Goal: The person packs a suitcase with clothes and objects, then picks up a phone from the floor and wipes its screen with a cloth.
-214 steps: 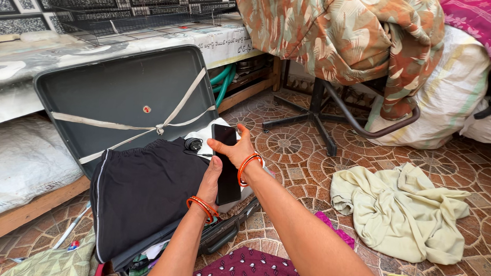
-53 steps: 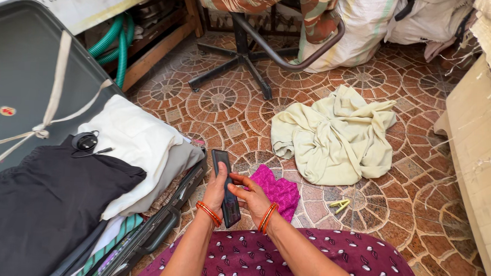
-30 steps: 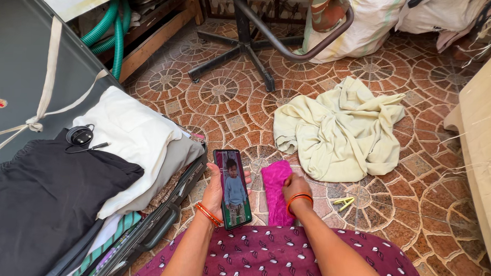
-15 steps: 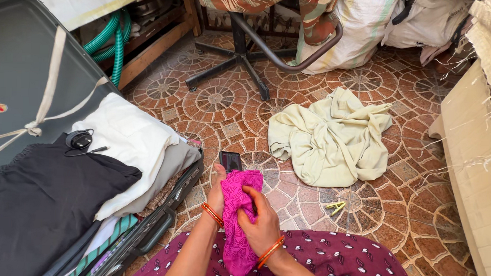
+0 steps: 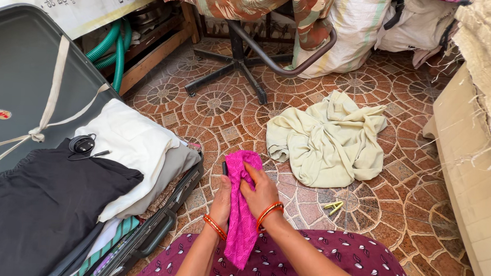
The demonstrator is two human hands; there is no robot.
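Note:
My left hand [image 5: 221,201] holds a dark phone [image 5: 225,168] upright over my lap; only a sliver of its edge shows. My right hand [image 5: 261,191] presses a bright pink cloth [image 5: 239,219] flat against the phone's face, covering it. The cloth hangs down past both wrists, which carry orange bangles. An open grey suitcase [image 5: 24,76] lies to my left, packed with a black garment [image 5: 42,201], a white folded cloth [image 5: 131,145] and a small black round gadget with a cable [image 5: 82,144].
A crumpled pale yellow cloth [image 5: 327,141] lies on the patterned tile floor, with a yellow clothes peg [image 5: 334,206] near it. A black chair base [image 5: 242,67], green hoses [image 5: 114,46], white sacks [image 5: 363,28] and a cream board [image 5: 467,178] ring the spot.
The phone's screen was lit and bare a second ago while my right hand reached for the pink cloth. That hand has brought the cloth over the phone and slid it up to cover the whole screen.

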